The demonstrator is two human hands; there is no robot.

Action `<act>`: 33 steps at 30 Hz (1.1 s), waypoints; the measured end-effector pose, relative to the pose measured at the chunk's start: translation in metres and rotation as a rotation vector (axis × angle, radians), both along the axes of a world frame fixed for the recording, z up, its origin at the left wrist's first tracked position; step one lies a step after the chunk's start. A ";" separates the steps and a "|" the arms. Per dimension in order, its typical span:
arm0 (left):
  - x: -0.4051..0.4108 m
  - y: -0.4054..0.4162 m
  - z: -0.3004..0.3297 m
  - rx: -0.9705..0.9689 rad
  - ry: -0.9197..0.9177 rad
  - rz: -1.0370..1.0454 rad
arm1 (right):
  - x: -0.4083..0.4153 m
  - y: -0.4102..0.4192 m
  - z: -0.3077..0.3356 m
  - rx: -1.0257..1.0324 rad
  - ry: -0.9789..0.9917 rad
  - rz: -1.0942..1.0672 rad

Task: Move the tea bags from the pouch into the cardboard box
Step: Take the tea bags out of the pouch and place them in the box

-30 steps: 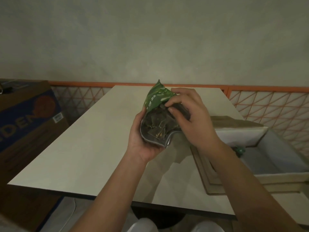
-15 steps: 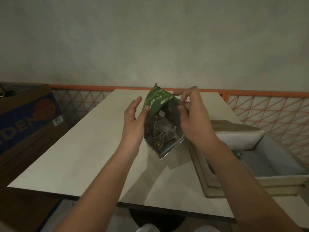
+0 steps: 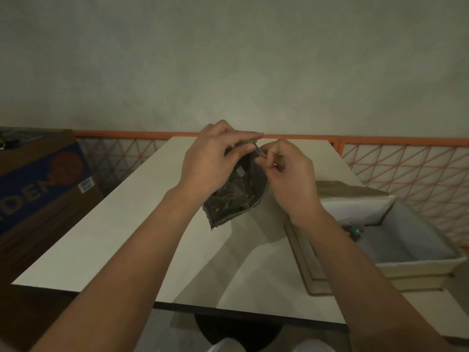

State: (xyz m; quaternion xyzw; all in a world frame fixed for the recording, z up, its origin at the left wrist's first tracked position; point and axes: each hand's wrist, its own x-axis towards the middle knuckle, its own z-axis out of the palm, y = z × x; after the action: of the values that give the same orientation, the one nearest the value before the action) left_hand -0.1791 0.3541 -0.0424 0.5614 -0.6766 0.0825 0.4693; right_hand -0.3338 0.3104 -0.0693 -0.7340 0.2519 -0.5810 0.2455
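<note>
Above the table (image 3: 106, 232), both hands now pinch the pouch (image 3: 236, 196) mouth.

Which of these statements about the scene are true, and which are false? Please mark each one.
1. Both hands hold the pouch at its top. True: the left hand and the right hand pinch its opening.
2. The pouch lies flat on the table. False: it is held above the table.
3. The box stands to the right of the hands. True.
4. The box is closed. False: it is open, its inside visible.
5. Tea bags show through the pouch. True.
</note>
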 end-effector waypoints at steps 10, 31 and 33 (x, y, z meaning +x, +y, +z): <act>-0.007 -0.003 0.007 -0.011 -0.009 0.123 | -0.012 0.018 -0.018 -0.090 0.469 -0.282; -0.026 -0.006 0.004 -0.094 0.268 0.163 | -0.037 0.004 -0.019 0.069 0.396 -0.323; -0.030 -0.010 0.006 -0.097 0.293 0.176 | -0.046 0.007 -0.013 0.149 0.244 -0.276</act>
State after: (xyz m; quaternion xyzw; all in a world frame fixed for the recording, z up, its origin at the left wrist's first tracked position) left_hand -0.2086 0.3442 -0.0364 0.6011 -0.5444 0.0731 0.5805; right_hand -0.3802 0.3172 -0.0822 -0.7372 0.4202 -0.4958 0.1848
